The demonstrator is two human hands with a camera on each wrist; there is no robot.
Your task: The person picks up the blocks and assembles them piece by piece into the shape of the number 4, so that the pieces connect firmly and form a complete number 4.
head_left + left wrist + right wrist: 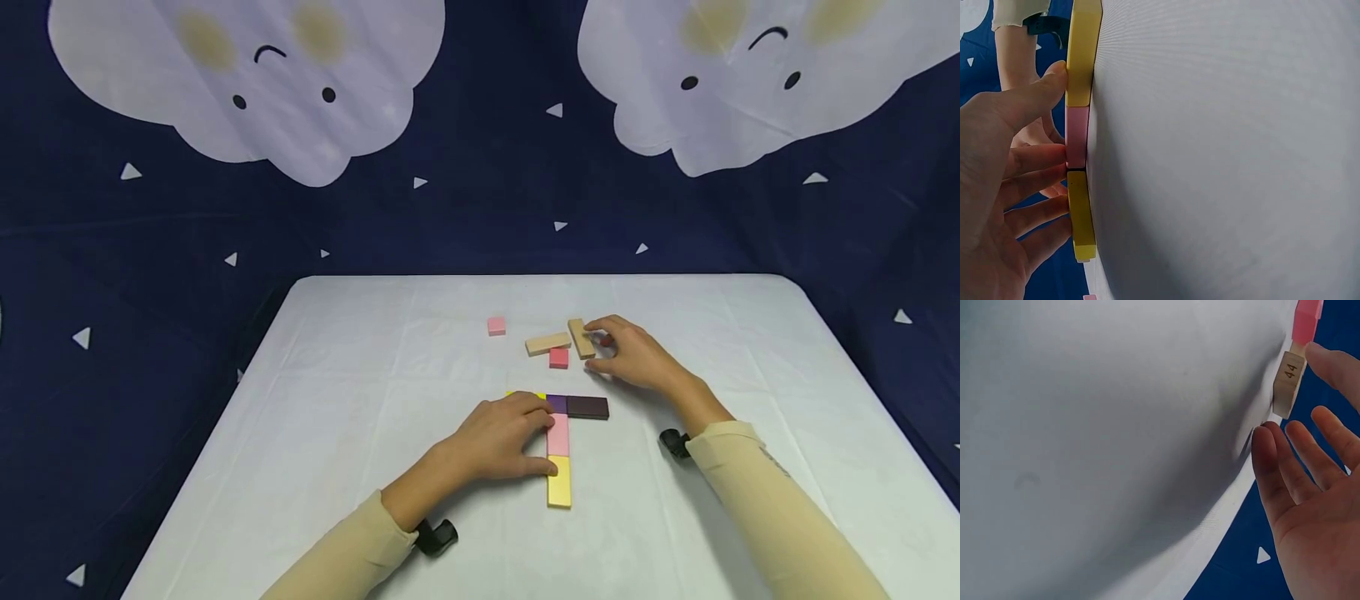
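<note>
My left hand [502, 437] lies over a row of flat coloured blocks, fingertips and thumb touching their tops and fingers spread. Under the thumb is a yellow block [559, 492], with a pink block [558, 437] above it. Across the top run a brighter yellow block [1081, 209], partly hidden by the fingers, a purple block [557, 403] and a dark brown block [588, 407]. My right hand [633, 354] reaches beside a plain wooden block [581, 339], marked 44 in the right wrist view, thumb and fingers spread apart around its near end.
A second wooden block [547, 343] lies left of the marked one. Below it sits a red block [558, 358], and a pink cube [497, 326] stands farther left. A bit of red [606, 341] shows between the right fingers. A dark blue cloth [480, 225] hangs behind the white table [337, 350].
</note>
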